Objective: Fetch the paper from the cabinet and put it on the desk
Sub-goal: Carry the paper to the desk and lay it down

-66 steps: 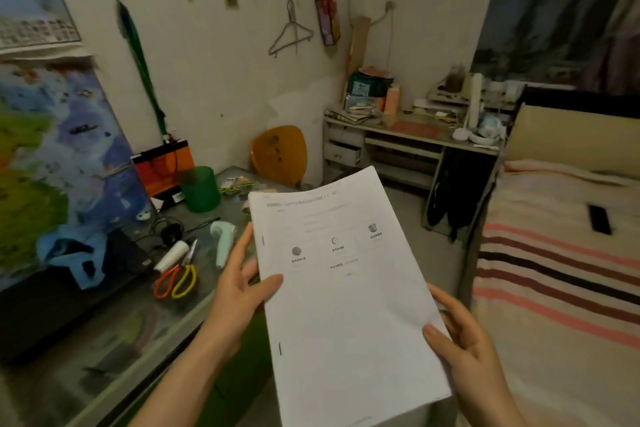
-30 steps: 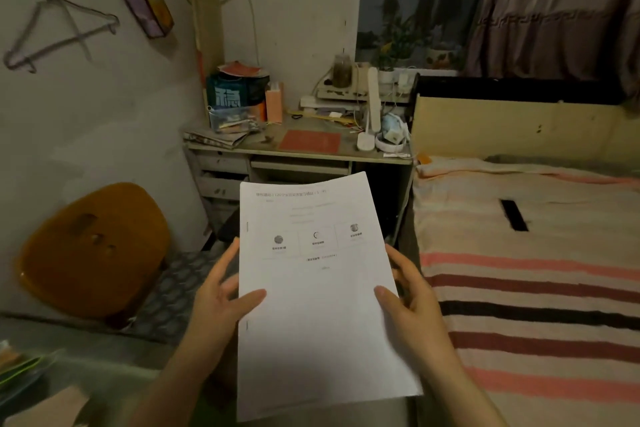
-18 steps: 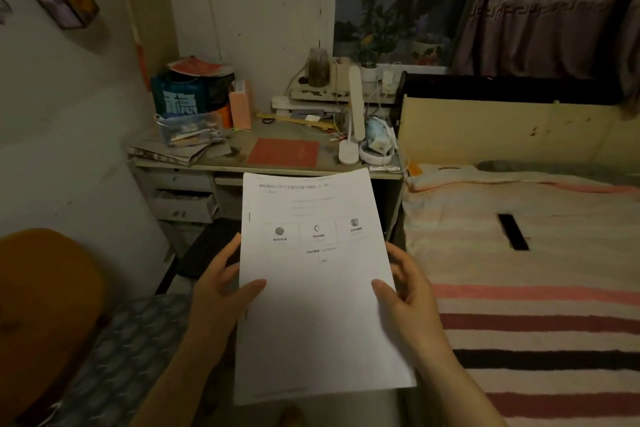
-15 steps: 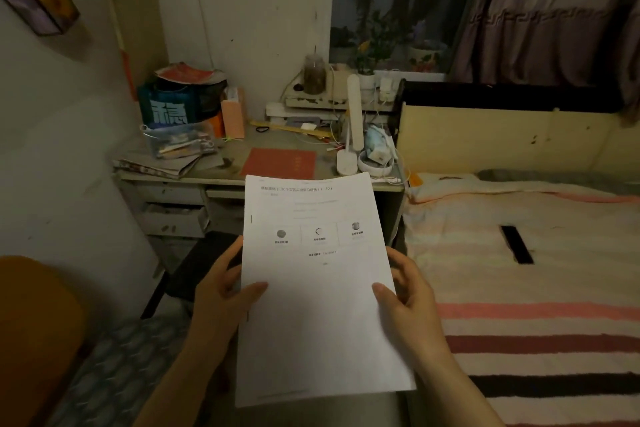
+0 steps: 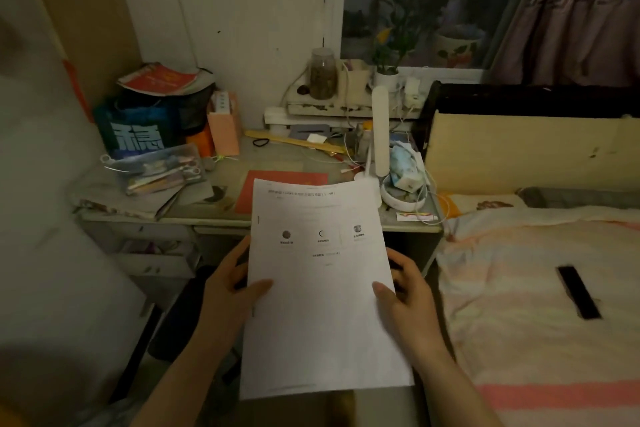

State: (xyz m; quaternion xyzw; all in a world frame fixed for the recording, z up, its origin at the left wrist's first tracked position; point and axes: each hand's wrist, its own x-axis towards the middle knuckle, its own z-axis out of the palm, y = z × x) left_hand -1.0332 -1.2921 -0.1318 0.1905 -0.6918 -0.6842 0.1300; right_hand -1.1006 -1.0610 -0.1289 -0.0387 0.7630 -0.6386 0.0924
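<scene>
I hold a white stapled paper with printed text and three small icons in both hands, in front of me. My left hand grips its left edge, thumb on top. My right hand grips its right edge, thumb on top. The paper's top edge overlaps the front of the cluttered desk just ahead, covering part of a red booklet that lies on the desk. I cannot tell whether the paper touches the desk.
On the desk stand a white lamp, a clear pencil case on papers, a pink box and a dark bag. A striped bed with a black remote lies right. Drawers hang below left.
The view has turned from the left table and come closer to the desk. The paper, still held in both hands, now reaches over the desk's front edge.
</scene>
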